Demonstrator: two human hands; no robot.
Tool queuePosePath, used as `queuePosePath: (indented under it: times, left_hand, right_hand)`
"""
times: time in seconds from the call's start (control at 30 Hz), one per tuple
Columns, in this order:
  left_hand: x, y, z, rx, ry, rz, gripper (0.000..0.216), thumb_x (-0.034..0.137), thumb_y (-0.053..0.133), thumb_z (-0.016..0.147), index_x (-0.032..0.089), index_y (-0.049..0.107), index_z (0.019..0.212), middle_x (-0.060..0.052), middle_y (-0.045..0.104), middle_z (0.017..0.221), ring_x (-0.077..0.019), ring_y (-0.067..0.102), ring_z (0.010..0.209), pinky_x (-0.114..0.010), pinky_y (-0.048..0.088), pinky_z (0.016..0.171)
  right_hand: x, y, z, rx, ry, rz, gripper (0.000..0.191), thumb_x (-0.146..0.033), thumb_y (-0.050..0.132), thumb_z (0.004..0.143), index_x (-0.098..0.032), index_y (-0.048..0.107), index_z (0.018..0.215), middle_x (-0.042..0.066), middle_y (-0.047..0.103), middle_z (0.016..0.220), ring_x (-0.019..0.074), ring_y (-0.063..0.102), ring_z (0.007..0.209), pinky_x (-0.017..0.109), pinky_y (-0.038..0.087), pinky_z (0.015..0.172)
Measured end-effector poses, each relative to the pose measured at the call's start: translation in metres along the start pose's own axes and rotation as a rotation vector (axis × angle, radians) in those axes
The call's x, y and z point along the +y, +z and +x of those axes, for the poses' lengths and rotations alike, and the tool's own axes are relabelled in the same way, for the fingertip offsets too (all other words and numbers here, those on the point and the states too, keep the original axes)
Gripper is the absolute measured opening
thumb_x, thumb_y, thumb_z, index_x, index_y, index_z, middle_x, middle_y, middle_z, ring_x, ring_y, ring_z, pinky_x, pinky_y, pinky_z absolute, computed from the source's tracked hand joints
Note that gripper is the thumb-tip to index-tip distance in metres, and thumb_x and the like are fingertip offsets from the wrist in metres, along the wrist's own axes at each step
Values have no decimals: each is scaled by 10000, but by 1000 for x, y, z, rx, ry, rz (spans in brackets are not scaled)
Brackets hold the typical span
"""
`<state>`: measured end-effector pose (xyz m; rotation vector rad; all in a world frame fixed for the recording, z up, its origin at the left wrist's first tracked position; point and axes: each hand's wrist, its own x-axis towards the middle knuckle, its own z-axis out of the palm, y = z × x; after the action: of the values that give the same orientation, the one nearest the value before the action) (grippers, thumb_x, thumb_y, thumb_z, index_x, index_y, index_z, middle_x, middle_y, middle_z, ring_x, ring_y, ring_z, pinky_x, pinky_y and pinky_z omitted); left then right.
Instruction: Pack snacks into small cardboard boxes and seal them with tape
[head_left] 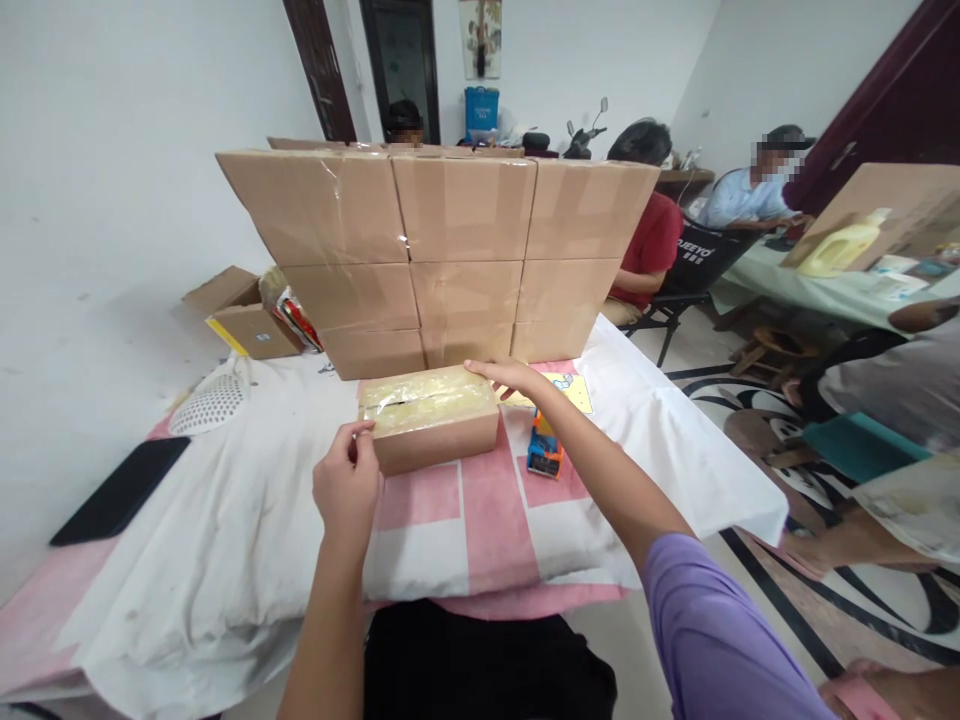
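A small cardboard box [439,440] lies on the cloth-covered table, its top covered with shiny yellowish tape and a dark slit near the left end. Curled fingers of my left hand [347,470] pinch the box's near left corner. At its right end, my right hand [510,378] has outstretched fingers, with one fingertip at the top edge. A blue and orange tool [544,448], possibly a tape dispenser, sits just right of the box. Behind it is a yellow printed sheet [574,392], partly hidden by my right arm.
Stacked taped cardboard boxes [469,215] form a wall behind the small box. To the left are an open carton [262,330], a white perforated basket [214,400] and a black flat object [120,490]. Several people sit beyond and to the right, near another table [780,285].
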<state>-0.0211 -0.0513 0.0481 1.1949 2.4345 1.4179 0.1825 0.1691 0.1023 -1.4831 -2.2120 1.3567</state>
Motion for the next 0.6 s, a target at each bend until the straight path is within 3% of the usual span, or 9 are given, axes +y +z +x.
queuePosePath:
  times: [0.1,0.2,0.3,0.4,0.47,0.6]
  left_hand:
    - [-3,0,1,1,15,-17,287,388,481,941,277,721,1054,18,583,622,-178,531,620,-265,366,624]
    - [-9,-2,4,6,19,-43,295,395,490,935,267,727,1056,7,656,736,-168,549,648,-256,375,618]
    - [-17,-3,9,51,18,-88,278,361,506,909,244,735,1014,-1,686,802,-170,568,691,-263,401,645]
    - [-24,-4,15,85,29,-158,262,316,515,877,214,737,972,-8,698,840,-169,574,726,-272,430,692]
    - [-28,-5,17,81,37,-209,258,309,526,862,197,735,963,-10,695,849,-160,569,724,-268,439,683]
    - [-30,-7,12,56,20,-380,268,340,587,833,179,715,1006,28,586,689,-114,468,564,-233,376,522]
  right_hand:
    - [7,7,-11,-9,-69,102,616,-707,459,927,-210,625,1252,147,624,1379,275,673,1065,333,590,749]
    - [19,18,-31,-32,-256,155,709,-712,477,922,-239,479,1450,137,460,1554,282,538,1327,373,541,975]
    - [36,35,-55,-75,-409,130,1120,-683,740,754,-257,171,1619,153,229,1672,310,376,1474,433,399,1158]
    - [51,54,-77,-24,-481,27,1463,-598,909,567,-260,-28,1639,178,108,1696,379,244,1531,507,299,1217]
    - [57,67,-88,33,-525,-12,1536,-564,929,542,-254,-112,1628,195,95,1693,405,250,1523,527,314,1204]
    - [66,90,-100,198,-622,34,1498,-486,904,595,-250,-166,1615,198,241,1637,387,357,1464,529,396,1144]
